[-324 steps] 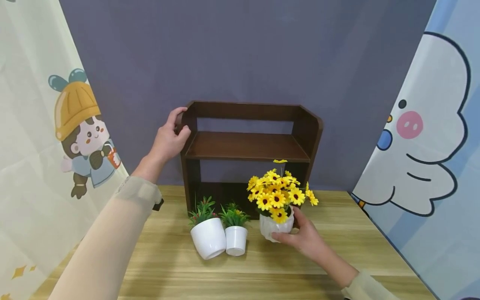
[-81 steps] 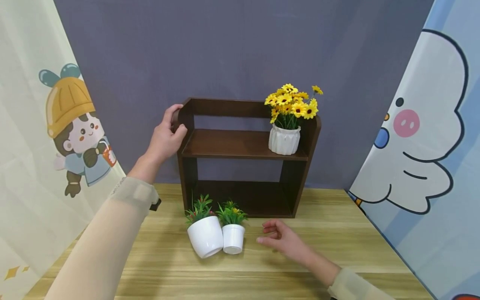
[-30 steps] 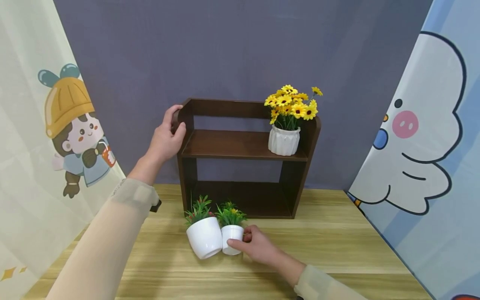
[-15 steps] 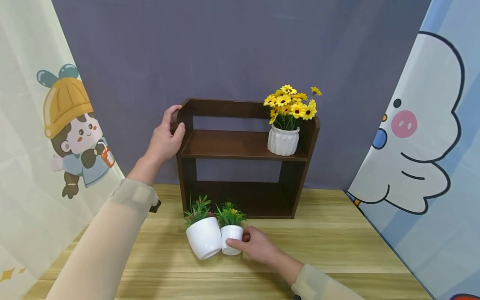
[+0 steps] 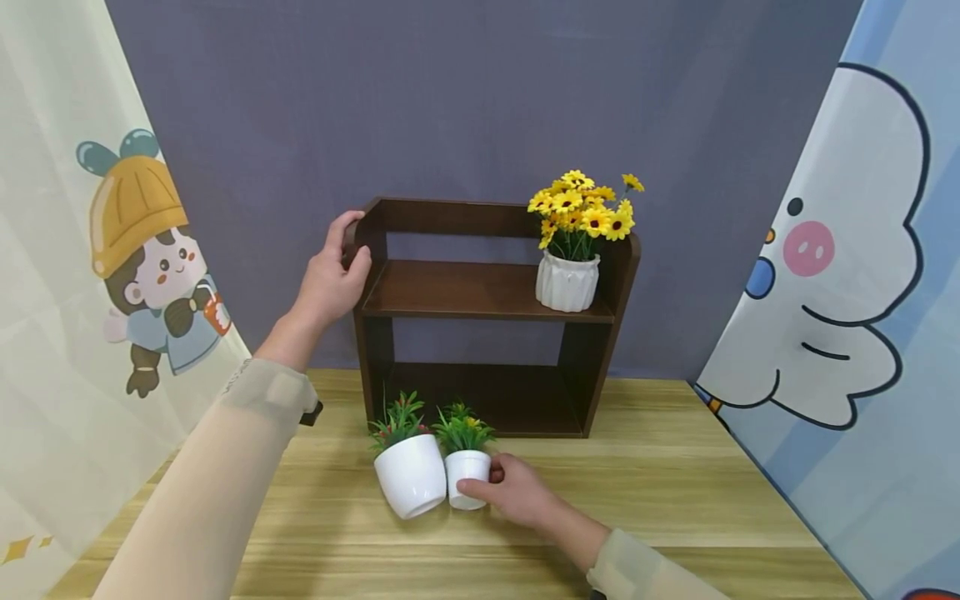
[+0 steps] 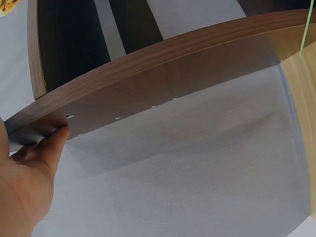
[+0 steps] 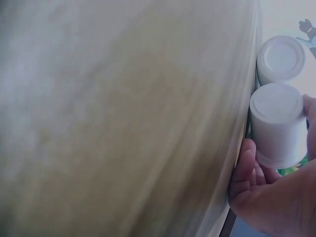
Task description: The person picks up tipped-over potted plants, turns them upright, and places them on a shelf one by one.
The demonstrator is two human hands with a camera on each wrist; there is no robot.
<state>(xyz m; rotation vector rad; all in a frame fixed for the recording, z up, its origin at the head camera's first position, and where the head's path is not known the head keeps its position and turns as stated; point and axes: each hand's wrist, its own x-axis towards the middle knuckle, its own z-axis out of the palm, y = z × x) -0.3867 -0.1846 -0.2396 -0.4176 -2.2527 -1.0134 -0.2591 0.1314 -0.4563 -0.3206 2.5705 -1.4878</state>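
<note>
the right hand [image 5: 519,493] pinches the small pot [image 5: 465,467], near, right of the large pot [image 5: 411,477]; these two hold greenery [image 5: 463,432]. one far pot [image 5: 567,283] holds yellow flowers [image 5: 576,207]; the left hand [image 5: 330,279] grips one shelf [image 5: 457,287].

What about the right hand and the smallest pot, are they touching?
Touching. The right wrist view shows the right hand pinching the smallest pot, thumb against it.

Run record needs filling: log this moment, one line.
left hand grips shelf unit; right hand grips smaller white pot; larger white pot lies beside it; yellow-flower pot on upper shelf
</note>
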